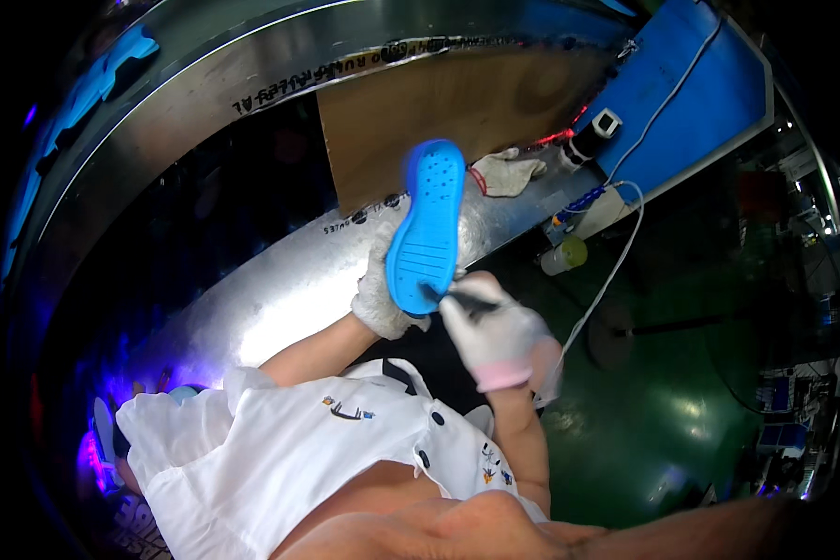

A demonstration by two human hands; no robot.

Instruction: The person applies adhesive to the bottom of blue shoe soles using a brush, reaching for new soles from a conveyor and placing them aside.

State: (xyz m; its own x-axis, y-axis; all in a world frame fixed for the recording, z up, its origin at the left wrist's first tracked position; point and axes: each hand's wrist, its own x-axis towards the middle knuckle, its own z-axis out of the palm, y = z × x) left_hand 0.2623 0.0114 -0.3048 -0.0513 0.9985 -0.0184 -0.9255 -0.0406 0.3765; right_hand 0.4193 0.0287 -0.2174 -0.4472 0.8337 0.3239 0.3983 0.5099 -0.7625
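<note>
A bright blue shoe sole [427, 233] is held up over the metal bench, its heel end toward me and its toe end pointing away. My left hand [380, 289], in a whitish knitted glove, grips it from behind and along its left side; most of those fingers are hidden by the sole. A white glove with a pink cuff covers my right hand [488, 327], which is closed around a slim dark brush-like tool [471, 302]. The tool's tip meets the sole's face near the heel. Motion blurs this hand and the tool, so the exact kind is unclear.
Under the sole runs a shiny metal bench [280, 303] with a brown board [392, 103] behind. An off-white glove [507, 174] with a red edge lies beyond the sole. At right are a yellow-topped container [566, 255], a pale cable [616, 266] and a blue panel [691, 103].
</note>
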